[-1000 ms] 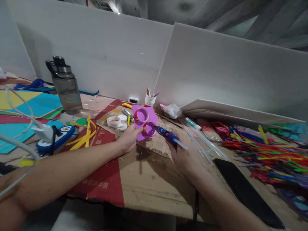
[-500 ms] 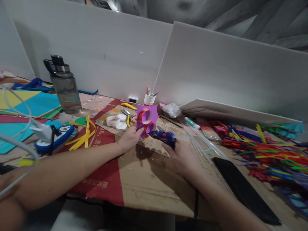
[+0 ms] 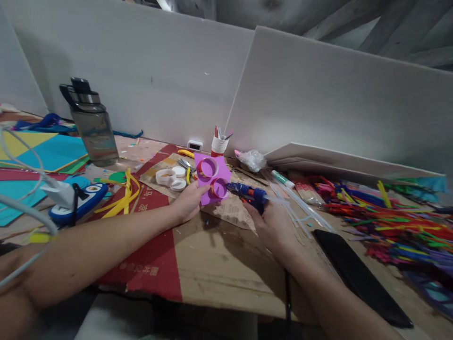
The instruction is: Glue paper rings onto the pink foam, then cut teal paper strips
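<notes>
My left hand [image 3: 189,200] grips the lower left edge of a purple sheet [image 3: 223,166], raised above the table and tilted toward me. Two red rings [image 3: 220,188] stand on the sheet, one higher and to the left of the other. In my right hand [image 3: 271,219] is a blue hot glue gun [image 3: 249,192], its fingers wrapped round the handle. A clear glue stick [image 3: 278,200] sticks out of the gun's back. The dark nozzle points left and is close to the lower ring; whether it touches cannot be made out.
White paper rings [image 3: 166,177] lie on the brown paper at centre left. A water bottle [image 3: 94,127] stands at the left, with yellow strips [image 3: 123,200] nearer me. A black phone [image 3: 357,274] and a heap of colourful pipe cleaners [image 3: 399,222] lie at the right.
The purple sheet has turned so that its face with both rings shows more fully. The glue gun has shifted slightly right and up, from over the lower ring to its right side.
</notes>
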Demonstrator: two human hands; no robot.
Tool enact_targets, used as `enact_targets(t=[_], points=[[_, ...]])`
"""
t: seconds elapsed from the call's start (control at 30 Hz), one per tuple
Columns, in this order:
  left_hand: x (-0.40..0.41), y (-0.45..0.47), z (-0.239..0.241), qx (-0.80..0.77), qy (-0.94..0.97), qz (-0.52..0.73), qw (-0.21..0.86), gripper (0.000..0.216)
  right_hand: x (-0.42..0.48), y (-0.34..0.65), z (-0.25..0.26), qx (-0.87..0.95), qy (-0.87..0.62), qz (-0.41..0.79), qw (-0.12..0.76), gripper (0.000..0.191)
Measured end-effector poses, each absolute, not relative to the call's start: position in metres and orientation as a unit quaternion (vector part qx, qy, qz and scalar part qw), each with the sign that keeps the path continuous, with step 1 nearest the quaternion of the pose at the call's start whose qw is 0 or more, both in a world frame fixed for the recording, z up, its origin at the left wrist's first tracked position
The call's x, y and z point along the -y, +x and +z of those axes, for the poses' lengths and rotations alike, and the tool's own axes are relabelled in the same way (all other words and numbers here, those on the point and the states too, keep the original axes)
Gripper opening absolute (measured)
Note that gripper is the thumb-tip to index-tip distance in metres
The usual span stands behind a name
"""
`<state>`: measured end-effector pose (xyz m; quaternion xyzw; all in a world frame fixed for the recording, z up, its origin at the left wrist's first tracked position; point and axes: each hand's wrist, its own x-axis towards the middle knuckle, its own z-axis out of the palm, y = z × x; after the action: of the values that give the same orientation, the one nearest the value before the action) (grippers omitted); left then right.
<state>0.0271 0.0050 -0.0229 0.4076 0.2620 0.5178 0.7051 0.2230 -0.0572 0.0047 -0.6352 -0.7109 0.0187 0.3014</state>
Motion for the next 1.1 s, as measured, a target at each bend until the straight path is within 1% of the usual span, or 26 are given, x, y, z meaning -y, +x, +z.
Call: enact_targets(t=[0.17,0.3,0.43,0.5,0.57,0.7,0.8,0.93,1.1], points=[[-0.007,0.029,-0.030,-0.245,0.466,0.510,0.680,0.029,0.059,0.222,0.003,0.737,-0.608,-0.050,0.291,0.032],[-0.004,0.026,-0.023,-0.303,0.539,0.511,0.596,0.031,0.061,0.221,0.002,0.744,-0.604,-0.086,0.272,0.030],[0.001,0.021,-0.014,-0.353,0.604,0.518,0.492,0.030,0.064,0.218,0.002,0.751,-0.604,-0.039,0.263,0.028],[0.002,0.020,-0.012,-0.362,0.615,0.517,0.473,0.030,0.065,0.217,0.002,0.756,-0.601,-0.007,0.259,0.030],[0.001,0.021,-0.013,-0.354,0.594,0.522,0.499,0.028,0.065,0.217,0.002,0.761,-0.595,0.018,0.256,0.030],[-0.001,0.026,-0.017,-0.288,0.468,0.533,0.643,0.021,0.064,0.219,0.004,0.745,-0.595,0.051,0.296,0.032],[0.000,0.027,-0.019,-0.255,0.410,0.505,0.715,0.022,0.062,0.220,0.005,0.736,-0.593,0.054,0.322,0.034],[0.001,0.026,-0.019,-0.247,0.407,0.461,0.749,0.024,0.057,0.222,0.005,0.727,-0.609,0.064,0.310,0.035],[-0.002,0.025,-0.018,-0.259,0.399,0.486,0.733,0.027,0.053,0.225,0.004,0.706,-0.623,0.066,0.330,0.032]])
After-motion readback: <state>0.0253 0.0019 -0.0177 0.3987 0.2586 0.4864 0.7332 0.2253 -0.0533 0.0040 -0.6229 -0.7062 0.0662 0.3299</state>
